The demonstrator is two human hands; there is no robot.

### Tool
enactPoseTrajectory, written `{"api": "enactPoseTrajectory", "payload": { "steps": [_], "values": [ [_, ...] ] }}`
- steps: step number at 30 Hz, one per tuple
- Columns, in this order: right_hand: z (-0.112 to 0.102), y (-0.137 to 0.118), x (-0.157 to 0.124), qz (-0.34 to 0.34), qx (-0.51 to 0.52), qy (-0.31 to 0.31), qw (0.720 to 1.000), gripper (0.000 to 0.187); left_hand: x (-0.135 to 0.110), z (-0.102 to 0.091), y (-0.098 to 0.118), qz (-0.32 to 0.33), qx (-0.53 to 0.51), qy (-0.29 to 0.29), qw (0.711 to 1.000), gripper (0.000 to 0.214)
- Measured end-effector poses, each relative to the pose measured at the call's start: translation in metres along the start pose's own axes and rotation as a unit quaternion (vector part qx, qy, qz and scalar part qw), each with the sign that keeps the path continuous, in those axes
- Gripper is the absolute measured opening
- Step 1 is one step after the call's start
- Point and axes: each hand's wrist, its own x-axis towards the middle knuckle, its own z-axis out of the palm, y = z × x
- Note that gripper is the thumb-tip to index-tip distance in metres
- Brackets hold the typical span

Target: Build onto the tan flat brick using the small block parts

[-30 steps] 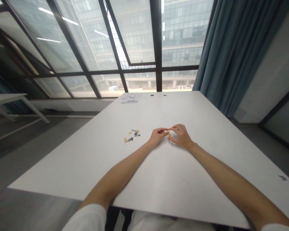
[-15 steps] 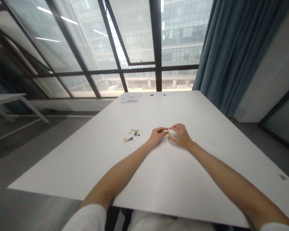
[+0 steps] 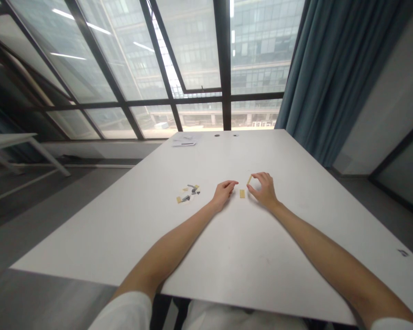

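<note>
Between the thumb and fingertips of my right hand is a thin, narrow yellow piece, tilted and held just above the table. A small yellow rectangular piece lies flat on the white tabletop between my two hands, touched by neither. My left hand rests to its left with the fingers curled together and one tip pointing right. Whether anything is inside those fingers I cannot make out. Left of my left hand lies a loose group of small grey and yellow pieces.
The white table stretches toward the windows. Papers lie at its far left corner, and two small round fittings sit near the far edge. A dark mark shows at the right edge. Blue curtains hang beyond.
My hands have come apart. My right hand has moved slightly right and away with the thin yellow piece, and the flat yellow piece now shows on the table between them.
</note>
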Motion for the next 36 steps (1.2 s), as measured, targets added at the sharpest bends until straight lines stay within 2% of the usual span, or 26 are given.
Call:
{"api": "enactPoseTrajectory", "payload": {
  "steps": [2, 4, 10, 12, 16, 20, 27, 36],
  "values": [
    [0.001, 0.007, 0.0, 0.025, -0.01, 0.002, 1.0, 0.032, 0.001, 0.0, 0.0, -0.003, -0.002, 0.004, 1.0, 0.048],
    [0.003, 0.013, -0.002, 0.042, -0.017, -0.025, 0.999, 0.031, 0.002, -0.001, -0.001, -0.001, -0.001, 0.008, 1.0, 0.046],
    [0.008, 0.019, -0.009, 0.068, -0.031, -0.19, 0.979, 0.024, 0.011, -0.013, -0.005, 0.101, 0.11, 0.024, 0.989, 0.034],
    [0.007, 0.018, -0.008, 0.065, -0.032, -0.239, 0.968, 0.023, 0.013, -0.017, -0.006, 0.114, 0.15, 0.038, 0.981, 0.031],
    [0.0, 0.014, -0.004, 0.076, -0.022, -0.294, 0.952, 0.029, 0.013, -0.018, -0.009, 0.131, 0.207, 0.02, 0.969, 0.031],
    [-0.006, 0.012, 0.0, 0.09, -0.014, -0.319, 0.943, 0.033, 0.011, -0.016, -0.009, 0.138, 0.232, -0.003, 0.963, 0.034],
    [-0.008, 0.016, 0.001, 0.092, 0.009, -0.352, 0.932, 0.039, 0.01, -0.016, -0.008, 0.138, 0.247, -0.004, 0.959, 0.033],
    [-0.005, 0.02, -0.001, 0.091, 0.025, -0.332, 0.939, 0.038, 0.011, -0.017, -0.012, 0.14, 0.265, -0.004, 0.954, 0.033]
  ]
}}
